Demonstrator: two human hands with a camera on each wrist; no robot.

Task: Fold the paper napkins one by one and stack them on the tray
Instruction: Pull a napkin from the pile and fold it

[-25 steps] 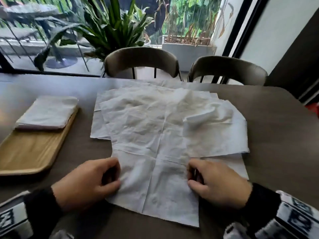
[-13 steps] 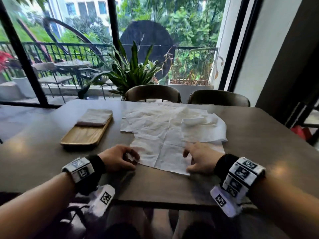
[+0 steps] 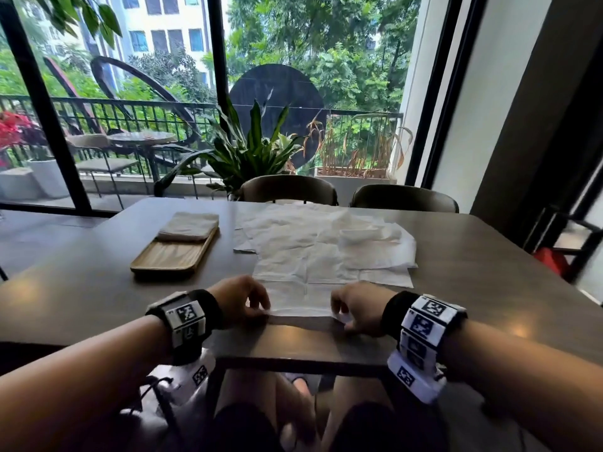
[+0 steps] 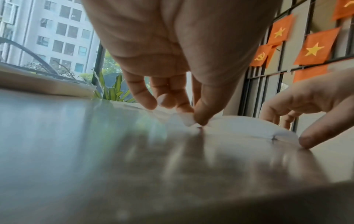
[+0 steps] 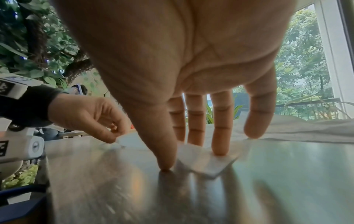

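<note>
Both hands have slid back to the top napkin's (image 3: pixel 295 282) near edge. On the left, folded napkins (image 3: pixel 189 226) sit on the tray (image 3: pixel 169 258); left hand (image 3: pixel 239 301) pinches one corner; right hand (image 3: pixel 357 308) presses the other with straight fingers on the tabletop (image 3: pixel 489 272).

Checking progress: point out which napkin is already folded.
The napkin on the wooden tray, folded napkin, a small thick pad; the other napkins lie spread open on the table.

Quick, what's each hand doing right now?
Left hand: pinching the napkin corner.
Right hand: open, fingers pressing the napkin's other near corner.
</note>
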